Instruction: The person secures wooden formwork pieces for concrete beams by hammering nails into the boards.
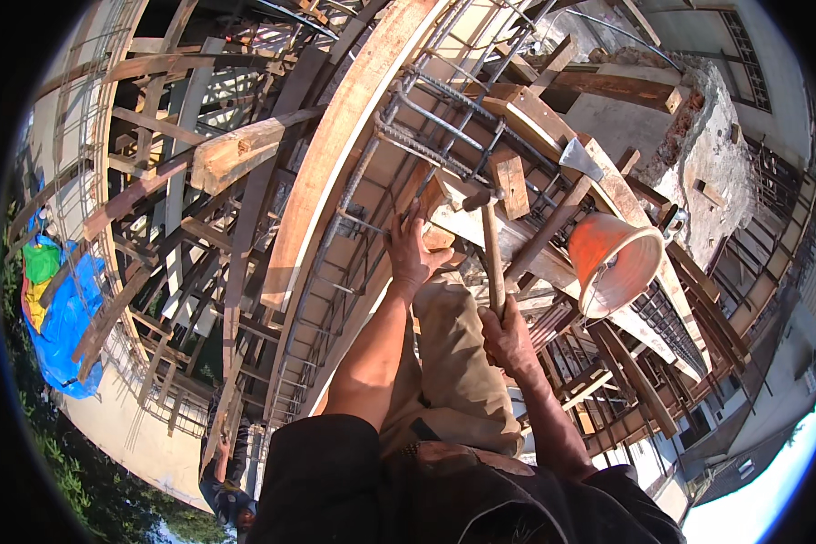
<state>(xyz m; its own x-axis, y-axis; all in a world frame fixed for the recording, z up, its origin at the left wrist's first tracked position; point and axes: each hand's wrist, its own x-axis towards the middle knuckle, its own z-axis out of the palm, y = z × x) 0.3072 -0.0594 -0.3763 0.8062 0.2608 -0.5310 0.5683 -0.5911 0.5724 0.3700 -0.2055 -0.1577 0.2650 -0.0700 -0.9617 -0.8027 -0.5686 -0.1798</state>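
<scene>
In my right hand is the wooden handle of a hammer, held upright with its dark metal head at the top. The head is close to the end of a light wooden block. My left hand is on that block, fingers along its left side and thumb out to the right; part of the grip is hidden. Just right of the hammer head stands another short wood block. Below both hands is my trousered leg.
A steel rebar cage runs beside a long curved plank. On the right, an orange bucket lies tilted near a wedge-shaped metal blade. Broken concrete rises behind. Timber props crowd the left, where another person is lower down.
</scene>
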